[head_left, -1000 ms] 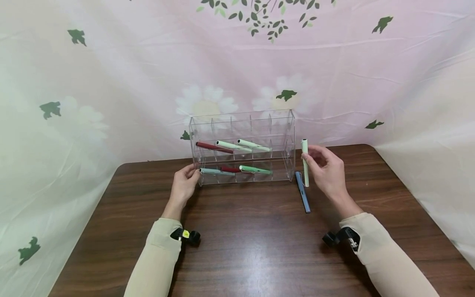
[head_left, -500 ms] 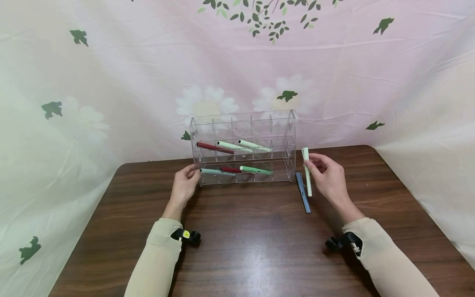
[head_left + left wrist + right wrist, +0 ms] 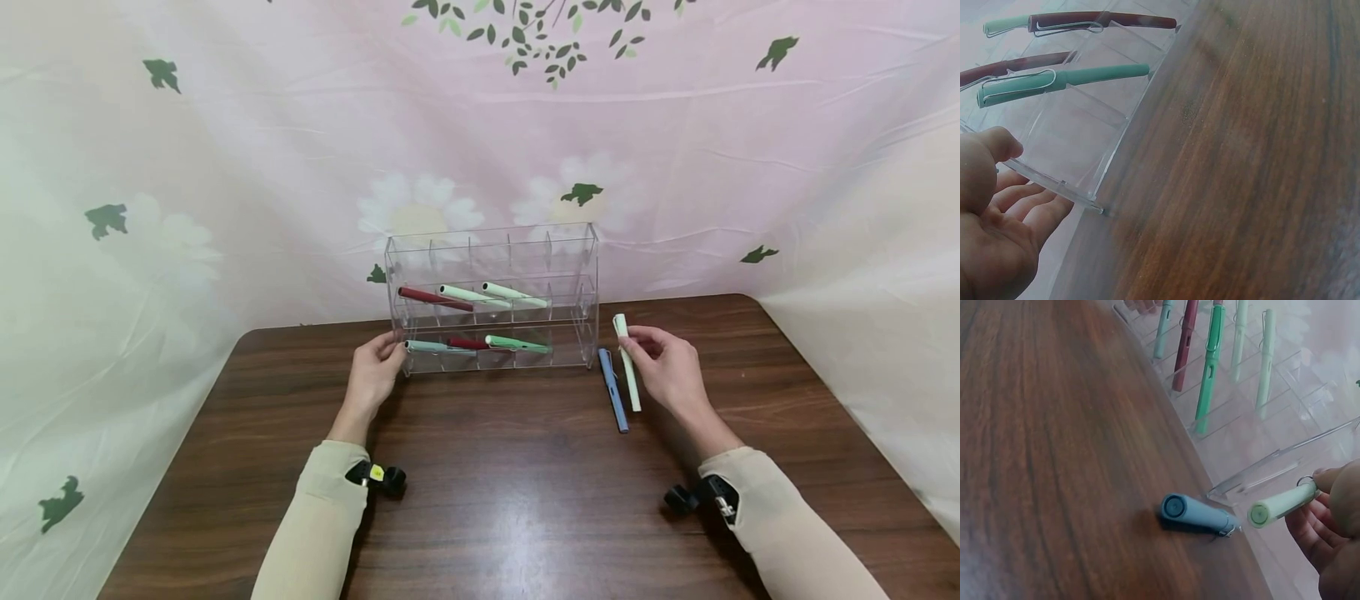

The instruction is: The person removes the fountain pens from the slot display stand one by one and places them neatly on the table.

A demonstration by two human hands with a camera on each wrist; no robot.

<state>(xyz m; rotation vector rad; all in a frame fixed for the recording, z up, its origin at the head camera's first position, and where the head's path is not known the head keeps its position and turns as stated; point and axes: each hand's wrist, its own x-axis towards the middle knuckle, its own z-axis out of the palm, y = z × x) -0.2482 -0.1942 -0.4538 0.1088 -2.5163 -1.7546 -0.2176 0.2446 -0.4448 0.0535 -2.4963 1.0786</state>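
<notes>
A clear acrylic pen rack (image 3: 570, 356) with stepped tiers stands at the back of the table. My left hand (image 3: 372, 371) grips its left side panel, thumb on one face and fingers on the other in the left wrist view. To the right of the rack, my right hand (image 3: 667, 367) pinches a pale green pen (image 3: 632, 385) near its clip end. Close beside that pen, a blue pen (image 3: 613, 390) lies on the table. On the rack's middle tier are a dark red pen (image 3: 435, 299) and two pale green pens (image 3: 513, 294).
The lower tier carries a light blue pen (image 3: 429, 347), another dark red pen (image 3: 467, 343) and a bright green pen (image 3: 519, 343). Behind the brown wooden table (image 3: 487, 467) hangs a floral cloth (image 3: 300, 167), which also runs along both sides.
My right hand has moved down and slightly right, toward me, with the pale green pen, whose lower end has swung rightward. The left hand keeps its grip on the rack.
</notes>
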